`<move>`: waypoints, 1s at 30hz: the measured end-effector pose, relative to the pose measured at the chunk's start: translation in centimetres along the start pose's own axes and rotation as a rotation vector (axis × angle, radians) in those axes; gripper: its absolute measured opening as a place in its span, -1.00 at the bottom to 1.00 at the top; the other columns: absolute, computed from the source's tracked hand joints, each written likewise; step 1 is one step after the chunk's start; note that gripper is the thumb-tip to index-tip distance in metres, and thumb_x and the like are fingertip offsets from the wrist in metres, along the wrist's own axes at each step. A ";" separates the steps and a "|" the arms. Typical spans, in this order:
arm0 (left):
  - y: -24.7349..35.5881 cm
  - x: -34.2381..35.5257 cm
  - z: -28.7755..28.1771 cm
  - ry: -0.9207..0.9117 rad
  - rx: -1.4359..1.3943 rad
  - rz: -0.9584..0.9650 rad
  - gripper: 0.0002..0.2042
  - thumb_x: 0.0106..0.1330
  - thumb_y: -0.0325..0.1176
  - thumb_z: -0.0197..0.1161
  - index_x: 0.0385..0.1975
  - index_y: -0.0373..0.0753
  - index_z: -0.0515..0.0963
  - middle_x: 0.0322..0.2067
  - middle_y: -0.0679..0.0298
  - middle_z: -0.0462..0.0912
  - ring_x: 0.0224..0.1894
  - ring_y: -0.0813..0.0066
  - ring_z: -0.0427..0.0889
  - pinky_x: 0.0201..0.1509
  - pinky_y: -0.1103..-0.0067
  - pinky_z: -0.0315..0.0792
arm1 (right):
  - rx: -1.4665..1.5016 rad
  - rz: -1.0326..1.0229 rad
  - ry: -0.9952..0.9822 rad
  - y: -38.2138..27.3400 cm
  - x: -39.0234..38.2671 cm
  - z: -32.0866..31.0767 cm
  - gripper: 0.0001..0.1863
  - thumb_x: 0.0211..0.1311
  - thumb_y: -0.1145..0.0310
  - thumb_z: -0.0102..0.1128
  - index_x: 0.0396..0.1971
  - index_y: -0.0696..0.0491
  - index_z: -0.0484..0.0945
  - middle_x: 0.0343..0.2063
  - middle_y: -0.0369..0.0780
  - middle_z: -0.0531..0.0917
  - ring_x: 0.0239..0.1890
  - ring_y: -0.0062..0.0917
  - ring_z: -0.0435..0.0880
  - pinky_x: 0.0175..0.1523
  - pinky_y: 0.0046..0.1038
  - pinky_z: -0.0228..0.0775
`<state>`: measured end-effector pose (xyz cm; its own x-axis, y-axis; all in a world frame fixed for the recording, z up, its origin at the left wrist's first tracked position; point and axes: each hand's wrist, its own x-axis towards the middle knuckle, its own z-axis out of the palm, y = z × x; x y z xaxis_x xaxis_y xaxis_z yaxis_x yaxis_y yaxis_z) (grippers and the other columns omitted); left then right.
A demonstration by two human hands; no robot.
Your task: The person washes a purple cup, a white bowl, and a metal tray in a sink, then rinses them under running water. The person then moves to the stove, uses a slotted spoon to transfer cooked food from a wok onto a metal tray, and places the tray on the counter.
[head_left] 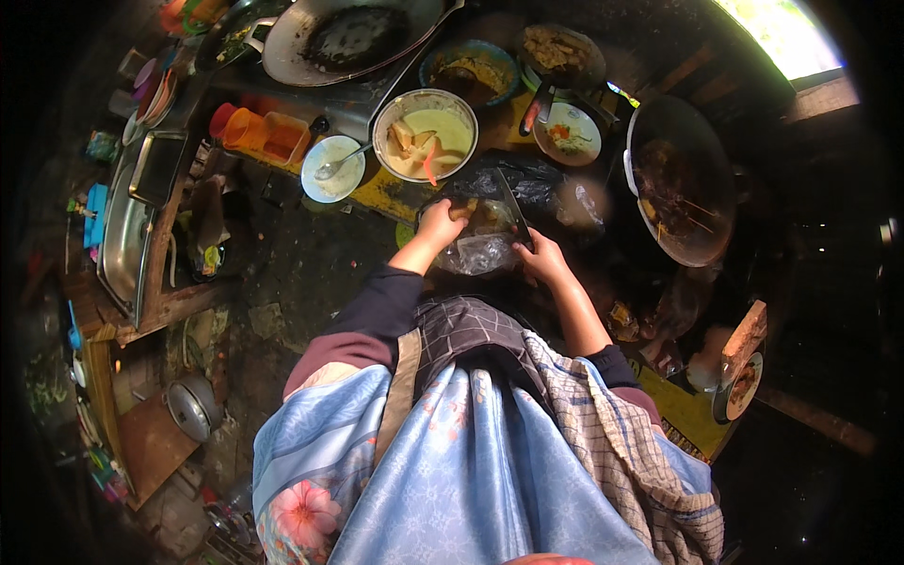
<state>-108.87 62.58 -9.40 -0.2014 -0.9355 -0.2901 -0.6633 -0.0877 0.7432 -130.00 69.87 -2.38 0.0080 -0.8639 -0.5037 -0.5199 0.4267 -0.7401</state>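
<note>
My left hand is closed on a small brown piece of food, whose kind I cannot make out. In my right hand is a knife, its dark blade pointing up and left, beside the food piece. Below both hands lies a clear plastic bag; its contents are hard to tell. Just beyond my hands stands a bowl of pale yellow batter with beige wedges and an orange-red utensil handle in it. Left of the bowl is a light plate holding a spoon.
A big wok sits at the far side. Another dark wok with skewers stands at the right. Beyond my hands are a blue-rimmed basin, a plate with colourful scraps and orange containers. A lidded pot stands lower left.
</note>
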 end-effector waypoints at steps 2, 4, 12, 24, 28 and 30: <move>0.7 -1.1 -0.9 -0.086 -0.603 0.067 -0.72 0.05 -0.50 0.18 -0.21 -0.33 0.40 -0.33 0.21 0.55 -0.28 0.34 0.57 -0.16 0.52 0.44 | 0.063 -0.051 -0.065 -1.2 -1.4 -0.7 -0.69 0.11 0.28 0.06 -0.12 0.02 0.44 -0.76 -0.28 0.45 -0.76 -0.65 0.42 -0.64 -0.56 0.29; 2.0 -2.3 -1.8 -0.197 -1.059 -0.004 -0.67 0.05 -0.58 0.16 -0.14 -0.29 0.35 -0.26 0.26 0.50 -0.23 0.41 0.54 -0.13 0.55 0.44 | 0.114 -0.101 -0.109 -2.6 -2.6 -1.2 -0.71 0.12 0.28 0.05 -0.14 0.02 0.44 -0.76 -0.31 0.42 -0.77 -0.68 0.38 -0.65 -0.58 0.27; 6.0 -4.8 -5.6 -0.359 -1.614 0.045 -0.70 0.14 -0.61 0.06 -0.10 -0.28 0.33 -0.14 0.13 0.46 -0.05 0.28 0.47 0.03 0.45 0.42 | 0.077 -0.138 -0.159 -5.4 -5.2 -1.3 -0.80 0.12 0.32 0.04 -0.26 0.06 0.45 -0.70 -0.30 0.49 -0.74 -0.71 0.38 -0.59 -0.59 0.25; 7.3 -5.3 -3.2 -0.337 -1.378 0.130 -0.67 0.14 -0.60 0.05 -0.06 -0.26 0.33 -0.10 0.18 0.44 -0.04 0.37 0.44 0.03 0.48 0.35 | -0.180 -0.431 0.133 -6.0 -2.8 1.1 -0.74 0.01 0.40 0.09 -0.28 0.20 0.40 -0.49 0.02 0.55 -0.39 -0.18 0.57 -0.34 -0.35 0.38; 6.9 -4.9 -3.8 -0.172 -1.285 0.125 -0.69 0.13 -0.59 0.07 -0.09 -0.28 0.34 -0.19 0.25 0.47 -0.12 0.48 0.45 0.00 0.53 0.36 | -0.309 -0.535 0.162 -5.6 -2.5 1.4 -0.64 0.01 0.46 0.07 -0.14 0.20 0.31 -0.38 0.07 0.52 -0.29 -0.09 0.52 -0.26 -0.27 0.39; 6.5 -4.9 -3.9 -0.117 -1.257 0.095 -0.74 0.14 -0.59 0.06 -0.15 -0.29 0.37 -0.25 0.28 0.48 -0.15 0.49 0.47 -0.02 0.54 0.38 | -0.323 -0.546 0.172 -5.5 -2.8 1.7 -0.56 0.02 0.48 0.06 -0.04 0.16 0.24 -0.32 0.07 0.51 -0.27 -0.09 0.52 -0.23 -0.25 0.40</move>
<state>-109.44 65.24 -0.80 -0.3156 -0.9259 -0.2078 0.4849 -0.3456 0.8034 -125.71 70.37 2.33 0.2208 -0.9753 0.0050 -0.7100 -0.1642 -0.6847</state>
